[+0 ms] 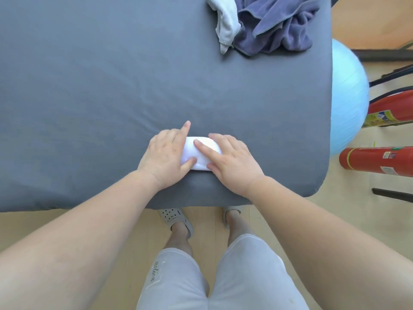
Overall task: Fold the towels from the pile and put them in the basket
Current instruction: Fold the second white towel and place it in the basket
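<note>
Left hand (pixel 166 153) covers the left end of the little folded towel (pixel 201 153), pointer finger straight and thumb against the near side. Right hand (pixel 232 157) lies flat on the other end, fingers straight. Neither is curled round it, they're just pressing down.

The towel sits close to the table's near edge, and it looks like a thick bundle. My worry is it springs open once the pressure comes off, or gets nudged over the edge. There's no basket in shot either, so a sloppy pick-up could undo the folds on the way.

The table (pixel 89 97) is covered in smooth grey cloth, slightly wrinkled. The pile (pixel 279 25) sits at the far right corner — a white piece and a purplish-blue one. Past that, on the wood floor (pixel 348 211): a light blue ball (pixel 348 97) and two red fire extinguishers (pixel 380 161).
</note>
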A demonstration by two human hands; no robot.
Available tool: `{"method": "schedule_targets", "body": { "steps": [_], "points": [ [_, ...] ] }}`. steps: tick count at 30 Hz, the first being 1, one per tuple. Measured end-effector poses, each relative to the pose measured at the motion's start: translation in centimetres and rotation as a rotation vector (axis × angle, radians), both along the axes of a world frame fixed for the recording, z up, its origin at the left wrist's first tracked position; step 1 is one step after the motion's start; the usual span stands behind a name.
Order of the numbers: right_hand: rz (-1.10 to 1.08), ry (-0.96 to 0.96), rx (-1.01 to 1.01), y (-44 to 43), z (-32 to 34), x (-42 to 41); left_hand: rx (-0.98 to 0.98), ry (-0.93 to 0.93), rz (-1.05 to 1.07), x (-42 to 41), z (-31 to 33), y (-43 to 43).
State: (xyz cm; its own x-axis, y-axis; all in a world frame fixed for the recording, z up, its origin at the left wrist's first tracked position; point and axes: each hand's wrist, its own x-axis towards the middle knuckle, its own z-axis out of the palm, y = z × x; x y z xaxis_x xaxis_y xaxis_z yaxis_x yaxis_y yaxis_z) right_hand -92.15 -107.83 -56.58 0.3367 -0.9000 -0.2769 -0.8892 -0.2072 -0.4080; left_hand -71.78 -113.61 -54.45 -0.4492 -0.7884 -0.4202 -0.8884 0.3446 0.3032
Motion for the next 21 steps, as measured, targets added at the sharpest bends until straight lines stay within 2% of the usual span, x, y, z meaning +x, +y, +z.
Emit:
{"method": "schedule_targets", "body": {
  "steps": [3,6,8,11,15,17,21],
  "points": [
    [0.045,-0.032,0.002,-0.4,1.6,-0.4,0.152,-0.014,0.148,-0.9,2.1,-0.4],
    [0.064,-0.074,0.143,-1.5,5.2,-0.6,0.256,0.030,0.245,-1.1,5.1,-0.2],
    [0.039,-0.145,0.213,-2.0,8.3,-1.2,0.278,0.154,0.388,-0.9,7.8,0.1],
    [-0.074,-0.379,0.239,-2.4,13.8,-2.4,0.221,0.445,0.641,-0.3,13.8,0.6],
    [-0.191,-0.660,0.248,-2.2,22.2,-2.9,0.218,0.827,0.797,0.8,21.6,2.3],
    [-0.231,-0.737,0.244,-2.1,25.7,-2.2,0.213,0.937,0.821,1.1,24.5,3.4],
    [-0.355,-0.914,0.282,-2.1,30.4,0.7,0.171,1.029,0.874,2.9,29.1,4.8]
  ]
}}
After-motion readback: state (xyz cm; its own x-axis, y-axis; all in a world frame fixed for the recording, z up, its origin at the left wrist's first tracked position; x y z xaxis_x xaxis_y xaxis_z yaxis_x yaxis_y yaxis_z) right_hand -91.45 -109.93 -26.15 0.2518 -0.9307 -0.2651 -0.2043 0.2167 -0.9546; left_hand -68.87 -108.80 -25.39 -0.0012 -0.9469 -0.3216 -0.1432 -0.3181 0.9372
